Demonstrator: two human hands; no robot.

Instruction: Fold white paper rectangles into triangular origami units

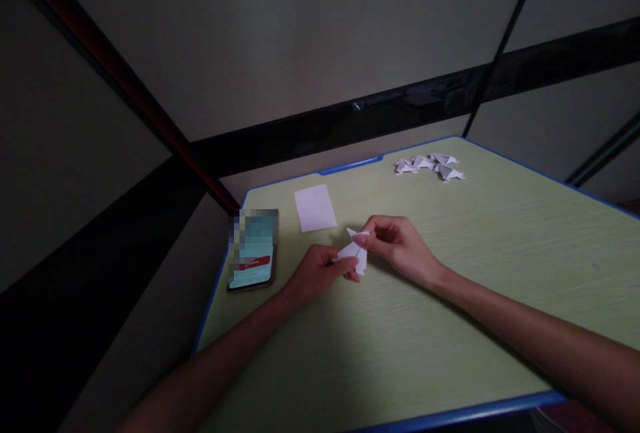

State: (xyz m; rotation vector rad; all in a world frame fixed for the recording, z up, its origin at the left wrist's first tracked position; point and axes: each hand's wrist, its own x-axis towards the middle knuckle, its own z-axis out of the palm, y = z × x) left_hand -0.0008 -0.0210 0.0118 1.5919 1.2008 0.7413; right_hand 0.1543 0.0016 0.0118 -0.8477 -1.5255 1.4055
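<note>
A small, partly folded white paper figure (358,253) is held just above the pale green table (425,326) between both hands. My left hand (320,273) pinches its lower left side with closed fingers. My right hand (395,243) pinches its upper edge from the right, fingers curled. A flat white paper sheet (315,208) lies just behind the hands.
A phone (253,248) with a lit screen lies near the table's left edge. Several folded white paper figures (431,166) sit in a cluster at the far edge. The table has a blue rim. Dark bars and a wall stand behind it.
</note>
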